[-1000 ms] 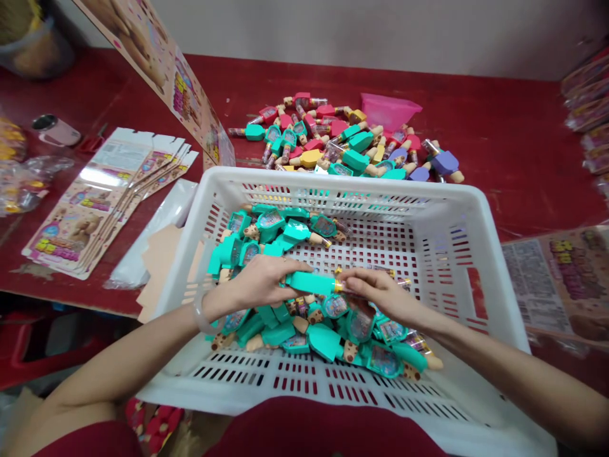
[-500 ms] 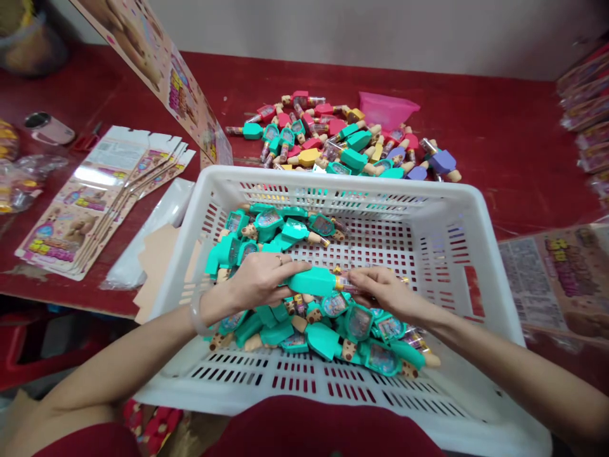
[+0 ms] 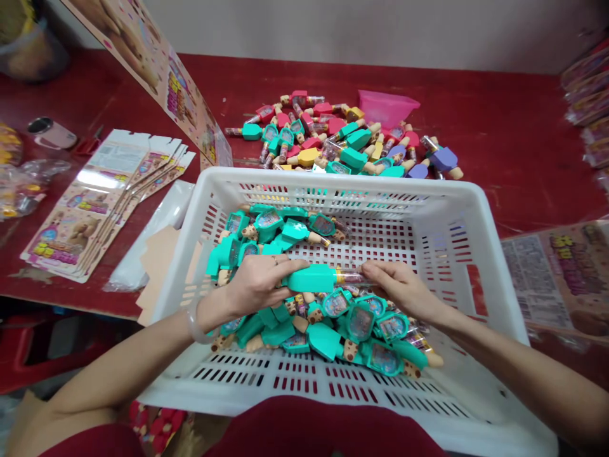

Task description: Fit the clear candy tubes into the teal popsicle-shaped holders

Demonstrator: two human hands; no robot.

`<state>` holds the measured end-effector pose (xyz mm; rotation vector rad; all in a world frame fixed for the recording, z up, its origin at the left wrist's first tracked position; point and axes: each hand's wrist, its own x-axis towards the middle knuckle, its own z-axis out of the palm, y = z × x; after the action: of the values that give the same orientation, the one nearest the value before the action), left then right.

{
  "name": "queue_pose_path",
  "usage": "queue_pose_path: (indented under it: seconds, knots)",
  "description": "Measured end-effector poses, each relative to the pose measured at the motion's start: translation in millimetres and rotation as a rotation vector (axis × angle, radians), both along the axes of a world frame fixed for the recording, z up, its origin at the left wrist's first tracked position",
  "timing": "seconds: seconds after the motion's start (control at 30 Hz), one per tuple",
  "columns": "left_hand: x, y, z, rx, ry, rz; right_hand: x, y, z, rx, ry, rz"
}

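Observation:
Over the white plastic basket (image 3: pixel 342 181), my left hand (image 3: pixel 259 279) grips a teal toy (image 3: pixel 311 278) by its left end, thumb on top. A clear tube with brown contents (image 3: pixel 349 277) sticks out of the toy's right end. My right hand (image 3: pixel 397 285) pinches the far tip of that tube between thumb and fingers. Under and around both hands lie many similar teal toys (image 3: pixel 325 339) with beige bear-head ends and clear windows, heaped in the basket's left and front parts.
Behind the basket is a pile of red, teal, yellow and purple toys (image 3: pixel 309 127) beside a pink plastic piece (image 3: pixel 387 108). Printed cards (image 3: pixel 71 222), clear plastic bags (image 3: pixel 147 241) and a mug (image 3: pixel 51 132) lie left. A tall printed board (image 3: pixel 176 82) leans nearby. Another printed sheet (image 3: pixel 566 279) lies right.
My right hand has shifted slightly to the right at the tube's tip, and more of the tube shows between my hands. My left hand keeps its hold on the teal toy.

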<state>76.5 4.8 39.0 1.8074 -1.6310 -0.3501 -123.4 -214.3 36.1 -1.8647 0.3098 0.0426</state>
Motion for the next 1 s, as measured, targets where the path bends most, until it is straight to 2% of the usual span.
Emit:
queue_pose_path:
  seconds: [0.07,0.1,0.2,0.27,0.33,0.4,0.43,0.47,0.53,0.63,0.67,0.7,0.73,0.77,0.83,0.9,0.93,1.0]
  knots:
    - [-1.1,-1.0,1.0,0.002,-0.040,0.003,3.5,-2.8,-1.1,0.051,0.071,0.020]
    - [-1.1,-2.4,2.7,0.067,0.045,0.025,4.6,-4.9,-1.0,-0.014,0.039,0.027]
    - [1.8,-8.0,8.7,0.399,0.579,0.103,3.8,-10.9,0.1,-0.423,-0.238,0.082]
    - [5.0,-10.8,9.9,0.624,0.929,0.088,0.4,-12.5,-0.3,-0.681,-0.415,0.130]
    - [7.8,-11.8,8.1,0.763,1.135,0.020,-3.4,-10.8,-2.3,-0.779,-0.511,0.156]
    - [9.2,-11.0,4.8,0.817,1.176,-0.022,-5.7,-6.0,-5.5,-0.705,-0.505,0.166]
    - [9.1,-9.8,3.4,0.802,1.125,-0.015,-6.0,-3.1,-7.3,-0.621,-0.448,0.169]
    - [8.4,-8.3,2.3,0.755,1.019,0.011,-5.7,-0.2,-9.2,-0.517,-0.360,0.167]
    - [5.6,-4.4,0.9,0.572,0.684,0.050,-4.1,3.8,-12.6,-0.251,-0.129,0.155]
    - [1.2,-0.2,-0.5,0.250,0.211,-0.007,-1.0,3.4,-15.8,0.198,0.169,0.120]
    - [0.6,-0.1,-0.7,0.179,0.133,-0.018,-0.1,1.7,-15.9,0.277,0.210,0.105]
    - [0.8,-0.8,-0.4,0.147,0.105,-0.010,0.7,-0.5,-15.5,0.291,0.213,0.086]
    - [1.8,-2.2,0.3,0.157,0.129,0.022,1.4,-3.0,-14.7,0.233,0.173,0.065]
    - [3.4,-4.1,1.7,0.212,0.204,0.060,1.9,-5.4,-13.7,0.108,0.095,0.052]
    - [7.4,-8.3,5.5,0.422,0.469,0.094,2.6,-9.5,-12.2,-0.249,-0.128,0.042]
    - [10.4,-11.6,8.3,0.633,0.728,0.071,2.9,-12.2,-12.6,-0.547,-0.324,0.065]
    - [11.1,-12.7,8.4,0.690,0.793,0.057,3.1,-13.1,-13.6,-0.617,-0.375,0.089]
    - [10.7,-14.2,5.6,0.667,0.756,0.073,4.3,-14.9,-16.7,-0.596,-0.369,0.116]
